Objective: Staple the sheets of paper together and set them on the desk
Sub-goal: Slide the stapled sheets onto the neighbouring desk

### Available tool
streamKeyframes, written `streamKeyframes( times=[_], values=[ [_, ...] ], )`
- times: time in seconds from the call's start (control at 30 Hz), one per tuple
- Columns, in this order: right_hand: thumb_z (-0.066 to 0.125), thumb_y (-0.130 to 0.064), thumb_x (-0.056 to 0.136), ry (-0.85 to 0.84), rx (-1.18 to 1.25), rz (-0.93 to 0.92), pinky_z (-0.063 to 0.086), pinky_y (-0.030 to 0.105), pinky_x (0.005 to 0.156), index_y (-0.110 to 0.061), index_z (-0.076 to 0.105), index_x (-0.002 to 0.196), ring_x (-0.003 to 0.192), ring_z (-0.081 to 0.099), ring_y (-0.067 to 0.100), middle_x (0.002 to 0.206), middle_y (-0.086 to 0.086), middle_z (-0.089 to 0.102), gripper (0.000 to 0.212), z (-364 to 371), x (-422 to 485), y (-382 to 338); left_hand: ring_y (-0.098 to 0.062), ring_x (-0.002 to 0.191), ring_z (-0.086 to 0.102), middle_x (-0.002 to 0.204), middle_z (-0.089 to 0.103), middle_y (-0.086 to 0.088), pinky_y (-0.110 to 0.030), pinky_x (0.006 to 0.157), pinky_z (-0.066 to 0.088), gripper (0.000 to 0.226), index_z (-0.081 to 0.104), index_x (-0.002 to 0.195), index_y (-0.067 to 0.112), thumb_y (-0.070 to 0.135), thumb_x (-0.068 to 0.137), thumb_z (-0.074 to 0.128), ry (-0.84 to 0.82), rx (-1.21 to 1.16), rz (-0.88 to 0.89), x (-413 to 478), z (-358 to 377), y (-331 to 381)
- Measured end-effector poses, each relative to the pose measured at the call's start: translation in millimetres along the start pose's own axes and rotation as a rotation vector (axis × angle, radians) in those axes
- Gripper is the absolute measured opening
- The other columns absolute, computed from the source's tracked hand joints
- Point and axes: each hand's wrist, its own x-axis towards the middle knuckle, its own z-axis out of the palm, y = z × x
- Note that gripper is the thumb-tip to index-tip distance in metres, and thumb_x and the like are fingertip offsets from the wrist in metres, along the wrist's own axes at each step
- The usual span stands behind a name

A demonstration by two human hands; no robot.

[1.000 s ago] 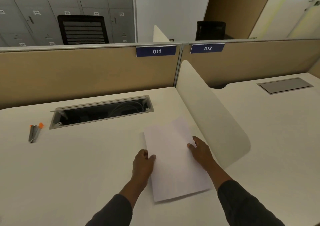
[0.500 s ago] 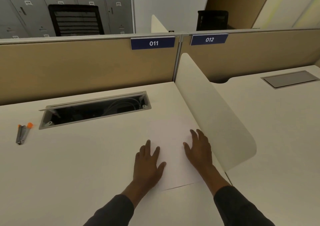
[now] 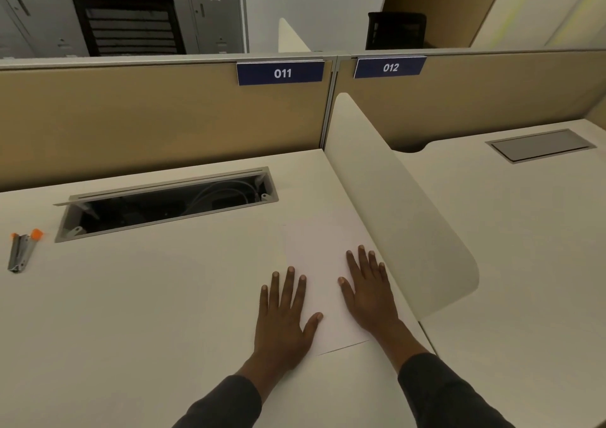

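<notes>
White sheets of paper (image 3: 319,257) lie flat on the cream desk (image 3: 147,296), close to the curved side divider. My left hand (image 3: 285,313) rests palm down on the paper's left edge, fingers spread. My right hand (image 3: 369,286) lies flat on the paper's right side, fingers spread too. Neither hand grips anything. A small metal stapler (image 3: 21,250) with orange ends lies far off at the desk's left edge, well away from both hands.
An open cable tray (image 3: 167,203) is sunk into the desk behind the paper. A curved white divider (image 3: 393,204) rises just right of my right hand. Tan partition panels (image 3: 131,116) marked 011 and 012 close the back. A neighbouring desk (image 3: 524,247) lies to the right.
A second ago both hands held the sheets up off the desk by their edges. The sheets now lie flat, and both hands are pressed open on top of them.
</notes>
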Motion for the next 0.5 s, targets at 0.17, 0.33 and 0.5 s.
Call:
streamKeyframes(
  times=[0.17,0.33,0.5],
  values=[
    [0.010,-0.057,0.099,0.014,0.016,-0.006,0.001,0.043,0.125,-0.025,-0.001,0.159,0.153,-0.015,0.020,0.167,0.001,-0.012,0.070,0,0,-1,-0.028,0.152,-0.014,0.166,-0.013,0.000,-0.051,0.119,0.003,0.078,-0.005,0.158,0.027,0.071,0.095,0.012,-0.007,0.005,-0.003,0,1,-1],
    [0.007,-0.058,0.097,-0.013,0.006,0.001,0.001,0.044,0.126,-0.025,-0.003,0.159,0.152,-0.017,0.019,0.166,0.000,-0.015,0.071,-2,-1,-1,-0.026,0.151,-0.019,0.165,-0.019,0.002,-0.051,0.120,0.001,0.079,-0.011,0.157,0.028,0.072,0.094,0.009,-0.017,-0.013,-0.001,0,2,-1],
    [0.011,-0.060,0.095,-0.001,0.016,0.013,-0.001,0.044,0.125,-0.021,0.001,0.160,0.154,-0.011,0.023,0.166,0.004,-0.011,0.076,-13,3,-11,-0.018,0.148,-0.029,0.160,-0.034,0.006,-0.041,0.124,-0.008,0.080,-0.025,0.152,0.029,0.070,0.095,0.012,0.016,-0.124,0.014,-3,-11,-6]
  ],
)
